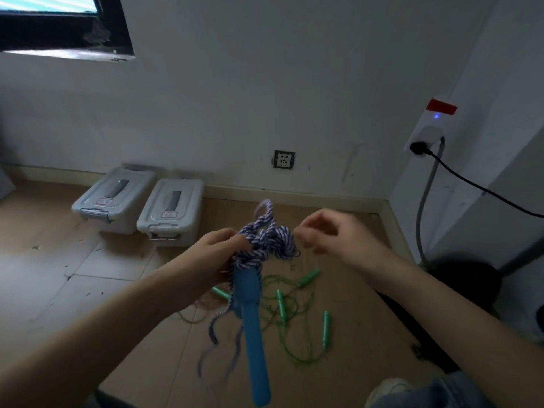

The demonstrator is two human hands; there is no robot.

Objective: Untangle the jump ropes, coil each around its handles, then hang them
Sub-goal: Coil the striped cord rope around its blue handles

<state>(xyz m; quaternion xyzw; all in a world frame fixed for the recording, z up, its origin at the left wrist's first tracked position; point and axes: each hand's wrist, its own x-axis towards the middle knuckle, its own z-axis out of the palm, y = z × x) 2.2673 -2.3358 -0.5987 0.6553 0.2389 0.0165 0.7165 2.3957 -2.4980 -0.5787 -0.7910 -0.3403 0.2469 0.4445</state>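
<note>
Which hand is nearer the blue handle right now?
Left. The left hand grips the purple rope bundle right at the top of the blue handle. The right hand is off to the right of the bundle, farther from the handle.

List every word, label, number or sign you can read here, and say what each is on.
Nothing here can be read.
Left grey plastic storage box: pale label with a red mark on its lid, too blurred to read.
Right grey plastic storage box: similar lid label, also too blurred.
White wall unit with red tape: blue light only, no text visible.
</note>
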